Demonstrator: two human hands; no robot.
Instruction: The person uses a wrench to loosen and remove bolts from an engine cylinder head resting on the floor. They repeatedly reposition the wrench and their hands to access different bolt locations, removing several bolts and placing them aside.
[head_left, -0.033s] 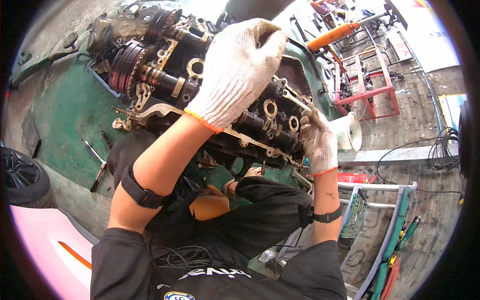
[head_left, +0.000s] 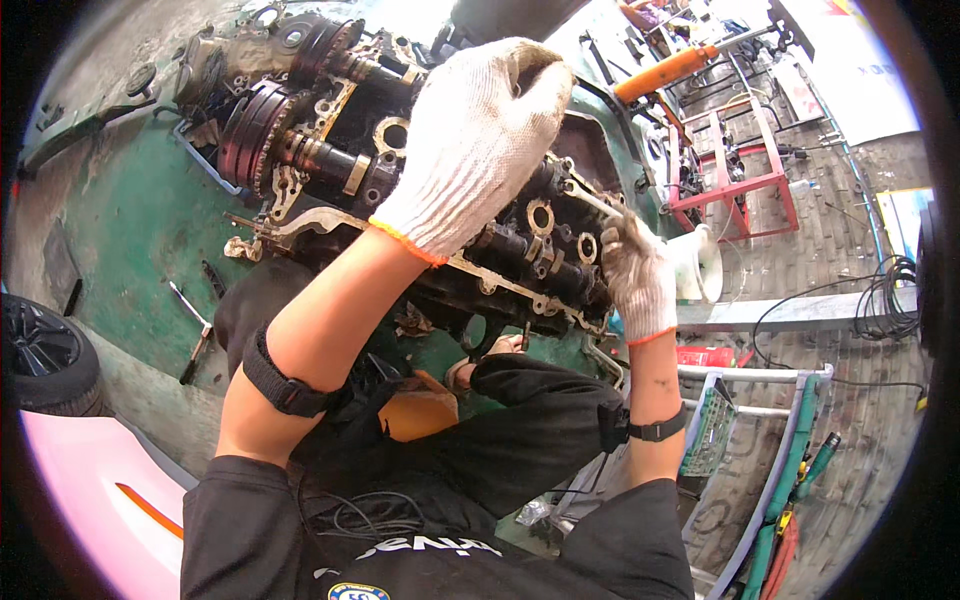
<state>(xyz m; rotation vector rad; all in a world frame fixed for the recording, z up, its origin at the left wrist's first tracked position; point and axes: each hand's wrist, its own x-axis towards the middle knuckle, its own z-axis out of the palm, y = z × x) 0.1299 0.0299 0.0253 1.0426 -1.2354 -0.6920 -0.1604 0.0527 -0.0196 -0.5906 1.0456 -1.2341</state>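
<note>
On engine head [head_left: 330, 150]: left hand [head_left: 480, 140] fingers curled, contents hidden; right hand [head_left: 637, 275] gripping metal tool [head_left: 598, 207].

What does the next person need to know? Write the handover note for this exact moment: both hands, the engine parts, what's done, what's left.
Left hand: gloved, raised over the middle of the cylinder head; whether it grips anything cannot be told.
Right hand: gloved, closed on a slim metal tool at the head's right end.
The head lies tilted on the green bench, camshafts and sprockets exposed, no cover on it.
A loose hand tool lies on the bench at the lower left.
Done: top of the head is open.
Left: the work at the right end is in hand, not finished.
</note>
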